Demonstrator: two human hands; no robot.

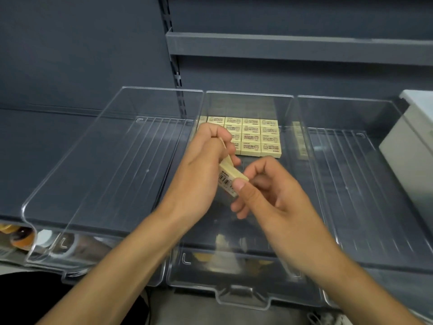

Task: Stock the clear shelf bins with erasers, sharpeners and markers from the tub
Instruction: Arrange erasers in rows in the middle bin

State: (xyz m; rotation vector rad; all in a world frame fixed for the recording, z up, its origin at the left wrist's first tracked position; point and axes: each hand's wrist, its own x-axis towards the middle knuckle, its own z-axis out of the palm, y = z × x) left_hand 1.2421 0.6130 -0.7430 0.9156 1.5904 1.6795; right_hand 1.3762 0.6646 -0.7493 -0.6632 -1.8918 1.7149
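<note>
A cream eraser (228,178), barcode side up, is held above the middle bin (243,299). It is pinched at one end by the right hand (264,195) and clasped at the other by the left hand (199,165), probably to be turned label-up. Rows of erasers (255,137) are packed at the back, so the next spot lies in front.

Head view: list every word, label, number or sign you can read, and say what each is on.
"L": moulded on the front of the left bin.
"L": same mark on the front of the middle bin.
Stocked erasers: brown print, too blurred to read.
Held eraser: barcode, digits too small to read.
</note>
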